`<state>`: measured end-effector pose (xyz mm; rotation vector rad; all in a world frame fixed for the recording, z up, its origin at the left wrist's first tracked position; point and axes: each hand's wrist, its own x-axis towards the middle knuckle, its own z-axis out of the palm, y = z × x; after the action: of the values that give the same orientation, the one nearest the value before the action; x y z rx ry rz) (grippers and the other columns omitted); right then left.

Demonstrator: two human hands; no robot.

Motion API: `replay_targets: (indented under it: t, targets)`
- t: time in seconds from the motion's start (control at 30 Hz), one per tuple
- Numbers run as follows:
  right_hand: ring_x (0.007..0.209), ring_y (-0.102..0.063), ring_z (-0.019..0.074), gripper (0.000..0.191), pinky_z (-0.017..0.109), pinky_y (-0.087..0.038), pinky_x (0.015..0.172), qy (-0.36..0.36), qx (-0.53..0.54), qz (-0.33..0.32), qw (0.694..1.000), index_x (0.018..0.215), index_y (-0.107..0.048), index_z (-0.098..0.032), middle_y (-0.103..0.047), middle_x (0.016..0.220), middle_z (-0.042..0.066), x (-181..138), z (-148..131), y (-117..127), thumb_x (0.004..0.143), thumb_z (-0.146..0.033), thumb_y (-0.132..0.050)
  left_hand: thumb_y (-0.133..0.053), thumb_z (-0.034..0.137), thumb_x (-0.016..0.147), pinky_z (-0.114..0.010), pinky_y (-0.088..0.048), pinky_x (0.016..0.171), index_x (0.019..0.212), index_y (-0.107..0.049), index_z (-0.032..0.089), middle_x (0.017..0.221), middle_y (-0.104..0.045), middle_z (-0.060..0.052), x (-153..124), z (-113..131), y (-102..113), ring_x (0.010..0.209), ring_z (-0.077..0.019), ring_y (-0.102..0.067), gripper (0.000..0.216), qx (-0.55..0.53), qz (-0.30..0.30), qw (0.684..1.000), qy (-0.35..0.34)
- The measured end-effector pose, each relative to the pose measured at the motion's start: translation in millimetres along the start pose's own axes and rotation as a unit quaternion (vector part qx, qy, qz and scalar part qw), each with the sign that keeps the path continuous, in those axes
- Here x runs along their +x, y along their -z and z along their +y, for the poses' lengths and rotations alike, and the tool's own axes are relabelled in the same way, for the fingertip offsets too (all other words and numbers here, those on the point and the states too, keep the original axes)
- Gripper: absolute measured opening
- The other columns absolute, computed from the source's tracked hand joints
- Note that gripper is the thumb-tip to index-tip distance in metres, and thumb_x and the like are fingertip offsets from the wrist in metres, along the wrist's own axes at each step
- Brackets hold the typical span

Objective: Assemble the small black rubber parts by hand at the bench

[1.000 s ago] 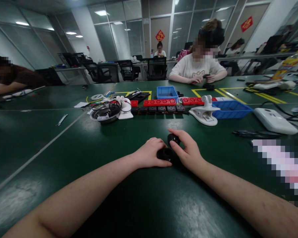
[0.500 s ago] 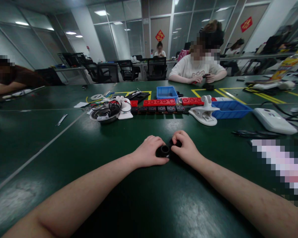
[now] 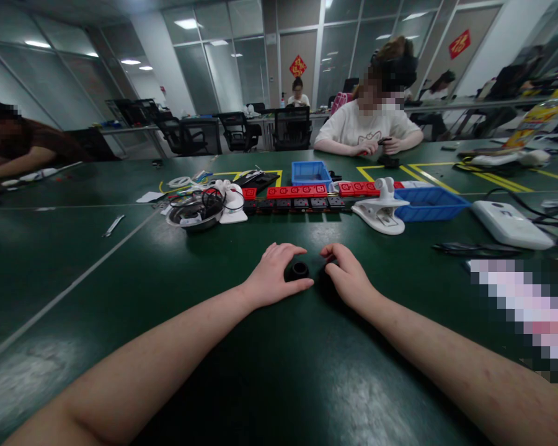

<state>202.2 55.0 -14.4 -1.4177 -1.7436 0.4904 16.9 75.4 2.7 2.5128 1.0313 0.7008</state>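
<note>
My left hand (image 3: 275, 274) is open, its thumb and fingers spread either side of a short black round piece with a hole in its top (image 3: 300, 270), which stands on the green table (image 3: 242, 371). My right hand (image 3: 347, 272) is just to the right, fingers curled and thumb bent inward. Between them shows a bit of a dark object (image 3: 329, 262), mostly hidden by the hand, so its kind does not show. A gap separates the two hands.
Beyond the hands stand a metal bowl (image 3: 179, 222) with cables, red socket strips (image 3: 297, 191), a white clip-on base (image 3: 380, 217) and blue bins (image 3: 428, 210). A wrench (image 3: 114, 226) lies left, a white box (image 3: 511, 224) right. A co-worker (image 3: 369, 127) sits opposite.
My left hand has loosened its hold on the black round piece, its fingers spreading apart. The piece now stands slightly farther left and away from me. My right hand has moved slightly right.
</note>
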Motion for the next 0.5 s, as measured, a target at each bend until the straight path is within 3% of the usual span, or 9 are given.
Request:
replay_targets:
  t: [0.2, 0.4, 0.5]
  targets:
    - [0.085, -0.052, 0.0222, 0.021, 0.037, -0.042, 0.077, -0.007, -0.006, 0.005, 1.000, 0.084, -0.049, -0.020, -0.054, 0.085, 0.006, 0.8, 4.7, -1.7, 0.068, -0.019, -0.035, -0.057, 0.034, 0.081, -0.044, -0.021, 0.104, 0.093, -0.059, 0.022, 0.093, -0.063, 0.001, 1.9, -3.7, 1.7, 0.096, -0.0181, -0.055, 0.018, 0.005, 0.031, 0.999, -0.025]
    - [0.088, -0.052, 0.0215, 0.022, 0.036, -0.041, 0.081, -0.005, -0.019, -0.005, 1.000, 0.085, -0.051, -0.019, -0.056, 0.087, 0.006, 1.8, 6.0, -2.6, 0.070, -0.018, -0.035, -0.065, 0.039, 0.075, -0.043, -0.021, 0.104, 0.106, -0.056, 0.022, 0.103, -0.062, -0.002, 2.2, -6.1, 2.8, 0.100, -0.0193, -0.054, 0.037, -0.016, 0.035, 0.999, -0.039]
    - [0.087, -0.052, 0.0212, 0.022, 0.035, -0.042, 0.081, -0.002, -0.031, -0.016, 0.999, 0.086, -0.052, -0.019, -0.056, 0.087, 0.006, 1.9, 4.5, -2.1, 0.071, -0.017, -0.036, -0.066, 0.037, 0.075, -0.038, -0.033, 0.097, 0.098, -0.061, 0.022, 0.093, -0.064, -0.001, 3.0, -4.9, 3.6, 0.093, -0.0183, -0.056, 0.029, -0.016, 0.016, 0.999, -0.044]
